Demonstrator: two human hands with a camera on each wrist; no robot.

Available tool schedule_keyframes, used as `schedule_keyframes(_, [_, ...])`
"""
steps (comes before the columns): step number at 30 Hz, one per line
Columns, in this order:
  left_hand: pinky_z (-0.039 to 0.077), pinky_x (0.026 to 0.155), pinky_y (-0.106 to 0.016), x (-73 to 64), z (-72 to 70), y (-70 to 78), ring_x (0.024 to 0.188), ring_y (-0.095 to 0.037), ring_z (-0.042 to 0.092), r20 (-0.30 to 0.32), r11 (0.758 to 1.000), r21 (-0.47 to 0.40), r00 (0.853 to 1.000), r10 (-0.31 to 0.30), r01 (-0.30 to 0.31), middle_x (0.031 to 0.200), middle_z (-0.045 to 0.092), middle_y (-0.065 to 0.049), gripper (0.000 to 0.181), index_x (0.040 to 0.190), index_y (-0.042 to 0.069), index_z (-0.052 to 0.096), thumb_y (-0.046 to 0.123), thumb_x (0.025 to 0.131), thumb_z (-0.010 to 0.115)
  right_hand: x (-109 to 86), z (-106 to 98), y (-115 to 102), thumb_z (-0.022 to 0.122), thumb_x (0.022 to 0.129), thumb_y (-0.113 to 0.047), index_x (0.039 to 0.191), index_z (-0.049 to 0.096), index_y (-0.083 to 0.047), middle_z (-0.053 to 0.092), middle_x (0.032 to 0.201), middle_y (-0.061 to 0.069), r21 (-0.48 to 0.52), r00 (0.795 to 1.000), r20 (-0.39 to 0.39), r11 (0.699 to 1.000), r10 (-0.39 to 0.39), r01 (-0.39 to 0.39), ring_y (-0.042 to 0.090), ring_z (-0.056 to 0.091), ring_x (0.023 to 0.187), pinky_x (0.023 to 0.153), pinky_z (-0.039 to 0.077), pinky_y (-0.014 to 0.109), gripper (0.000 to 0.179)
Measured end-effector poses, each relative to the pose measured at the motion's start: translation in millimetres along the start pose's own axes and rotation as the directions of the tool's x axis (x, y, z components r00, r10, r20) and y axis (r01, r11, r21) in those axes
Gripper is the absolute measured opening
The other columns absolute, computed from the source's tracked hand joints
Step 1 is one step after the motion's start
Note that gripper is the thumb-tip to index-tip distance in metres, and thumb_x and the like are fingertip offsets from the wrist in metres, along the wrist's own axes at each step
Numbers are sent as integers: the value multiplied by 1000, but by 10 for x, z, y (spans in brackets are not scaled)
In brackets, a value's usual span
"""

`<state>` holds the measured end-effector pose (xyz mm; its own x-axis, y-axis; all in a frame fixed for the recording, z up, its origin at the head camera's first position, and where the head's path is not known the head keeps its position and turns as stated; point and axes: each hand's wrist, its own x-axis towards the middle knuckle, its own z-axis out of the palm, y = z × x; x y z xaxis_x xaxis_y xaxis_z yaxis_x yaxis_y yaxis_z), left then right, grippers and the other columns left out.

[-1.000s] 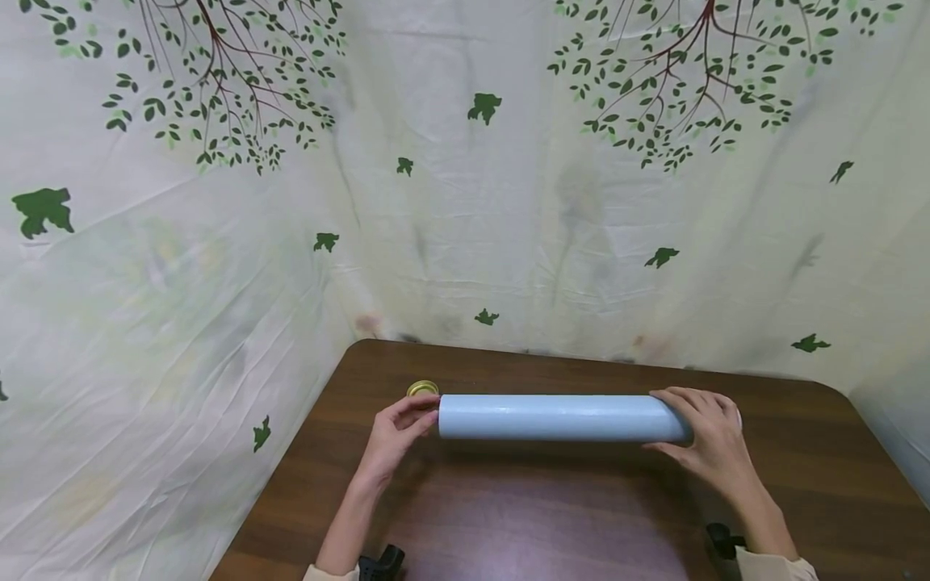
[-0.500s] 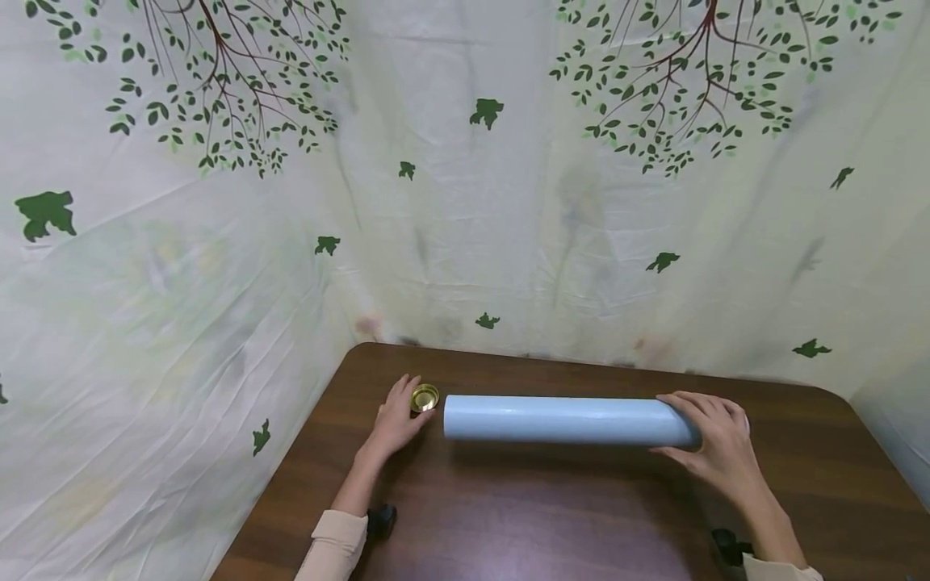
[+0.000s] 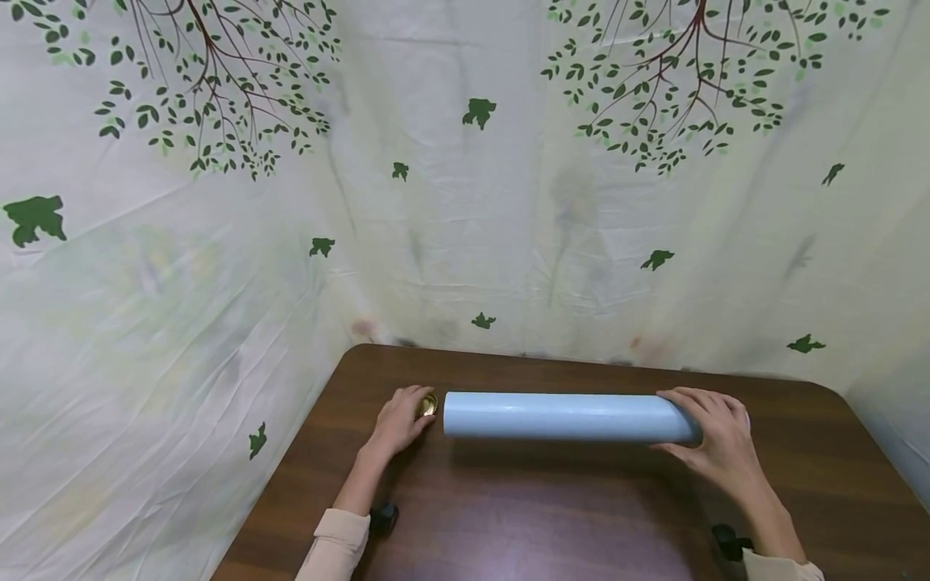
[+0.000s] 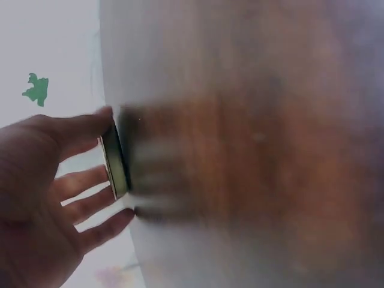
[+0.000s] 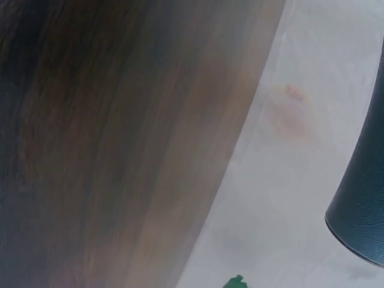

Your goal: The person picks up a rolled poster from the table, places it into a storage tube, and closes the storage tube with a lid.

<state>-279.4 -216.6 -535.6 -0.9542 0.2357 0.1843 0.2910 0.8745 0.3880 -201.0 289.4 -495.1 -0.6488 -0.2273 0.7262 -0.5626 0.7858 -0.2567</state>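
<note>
A long light-blue tube point(image 3: 559, 415) lies crosswise in the head view, with its shadow on the table below it. My right hand point(image 3: 719, 440) grips its right end, thumb below and fingers over the top. Only the darker-looking side of the tube point(image 5: 363, 198) shows in the right wrist view, and the hand is out of that frame. Just off the tube's left end, my left hand point(image 3: 395, 421) pinches a shallow round gold lid point(image 3: 429, 405) by its rim. The left wrist view shows the lid point(image 4: 115, 165) edge-on between thumb and fingers, close over the table.
The brown wooden table point(image 3: 538, 508) has rounded far corners. Behind it and on the left hangs a pale cloth point(image 3: 436, 242) printed with branches and leaves. Black wrist devices sit at both cuffs, such as the left wrist strap point(image 3: 383, 519).
My left hand has left the tube's left end, moved to the lid and taken hold of it by the rim. The right hand keeps its grip on the tube, nearly still.
</note>
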Motion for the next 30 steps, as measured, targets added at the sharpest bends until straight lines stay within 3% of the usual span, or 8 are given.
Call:
schedule_keyframes(3, [53,95,-58,-82,-57,17,124,-40,57,-34,991,-132,999,-17,12,136,62,-20,51,140,7,63,19,93,78,-7,-10,-8,50,81,-87,126,71,-11,69,120,17,2,1000,-1,1000,7,-7,36,57,111,95,30,56,91])
schedule_keyframes(6, [54,96,-53,-164,-177,54,123,-40,59,-49,943,-332,998,-42,23,134,62,-19,50,140,8,62,19,94,77,-9,-19,-10,51,81,-87,126,71,-11,69,120,17,0,1000,-6,1000,12,-12,36,57,111,95,29,56,91])
schedule_keyframes(8, [56,95,-45,-208,-276,88,123,-39,60,-50,883,-469,998,-42,14,134,63,-19,49,140,8,62,17,95,77,-6,-23,-6,50,81,-87,126,71,-11,69,119,17,-3,1000,-12,1000,12,-12,36,57,111,95,29,56,91])
schedule_keyframes(11, [58,93,-30,-257,-422,152,126,-39,60,-37,770,-638,999,-8,-17,138,62,-20,48,141,9,60,15,96,75,3,-27,2,50,80,-88,126,72,-11,70,119,17,-3,1000,-20,1000,12,-12,35,57,111,95,29,55,92])
schedule_keyframes(15, [56,94,-19,-304,-543,236,131,-36,59,-37,652,-753,996,82,-81,143,59,-23,49,143,6,58,8,96,73,14,-25,5,50,81,-88,126,72,-11,70,119,16,-2,1000,-21,1000,10,-11,34,57,111,96,29,54,92])
schedule_keyframes(19, [55,96,-19,-320,-578,305,134,-31,57,-27,610,-784,989,148,-113,147,57,-21,53,146,2,55,7,96,72,14,-25,-1,50,81,-88,126,72,-11,70,119,16,-2,1000,-26,1000,16,-16,34,57,112,97,28,54,92])
schedule_keyframes(25, [56,97,-21,-338,-564,355,135,-28,57,-6,564,-818,982,191,-114,150,53,-26,55,148,-1,52,5,97,71,1,-14,-12,50,80,-88,126,72,-11,70,119,16,-1,1000,-23,1000,14,-14,34,57,111,96,28,54,92])
schedule_keyframes(30, [55,98,-23,-348,-544,374,134,-25,58,12,580,-809,983,184,-99,149,57,-17,54,147,5,55,9,96,73,2,-3,-7,49,81,-88,125,72,-11,70,119,16,-1,1000,-29,1000,10,-10,34,57,111,95,28,53,92])
